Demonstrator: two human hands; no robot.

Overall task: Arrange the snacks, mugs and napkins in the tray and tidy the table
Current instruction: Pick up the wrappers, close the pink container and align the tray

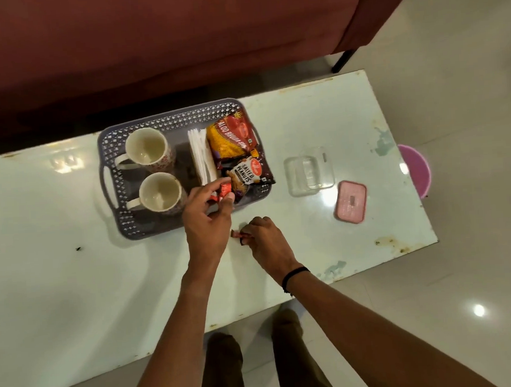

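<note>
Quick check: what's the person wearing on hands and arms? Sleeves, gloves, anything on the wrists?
No gloves and no sleeves in view: both forearms are bare as far as the picture shows. The left hand has nothing on its wrist. The right hand has a thin black band round its wrist. No rings or watch visible.

A long, pale, glossy rectangular table (73, 264) with chipped, stained edges carried a grey perforated plastic tray (110, 160) with side handles near its far edge. Just right of the tray lay a clear, empty plastic container (309, 171), and further right, nearer the front, a pink rectangular lid (350, 201). In front of the tray's near right corner a small red wrapped sweet (238, 234) lay on the tabletop.
</note>
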